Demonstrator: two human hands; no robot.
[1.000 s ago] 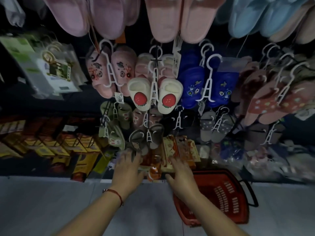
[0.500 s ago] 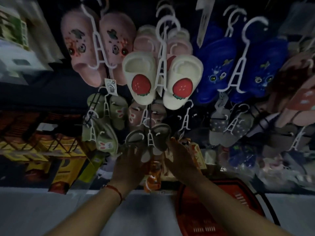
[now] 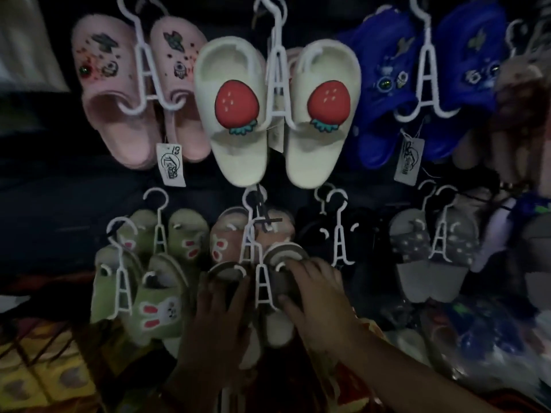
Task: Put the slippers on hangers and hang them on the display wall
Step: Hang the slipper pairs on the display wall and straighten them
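A pair of grey slippers point(image 3: 283, 254) hangs on a white hanger point(image 3: 263, 289) low in the middle of the display wall, in front of a pink bunny pair point(image 3: 219, 244). My left hand point(image 3: 216, 320) holds the left grey slipper from below, fingers wrapped over its front. My right hand point(image 3: 320, 299) grips the right grey slipper, thumb under it and fingers over its top. The hanger's hook is hidden behind the pink pair's hanger, so I cannot tell what it hangs on.
Cream strawberry slippers point(image 3: 238, 114) hang right above, with a pink pair point(image 3: 119, 84) to their left and a blue pair point(image 3: 384, 84) to their right. Green bunny slippers point(image 3: 155, 308) sit close on the left; black point(image 3: 360, 234) and grey dotted point(image 3: 429, 263) pairs hang on the right. Yellow boxes point(image 3: 38, 368) lie lower left.
The view has moved closer to the wall and the red basket has left the frame. Both hands rose from the packets below and closed on the grey slippers.
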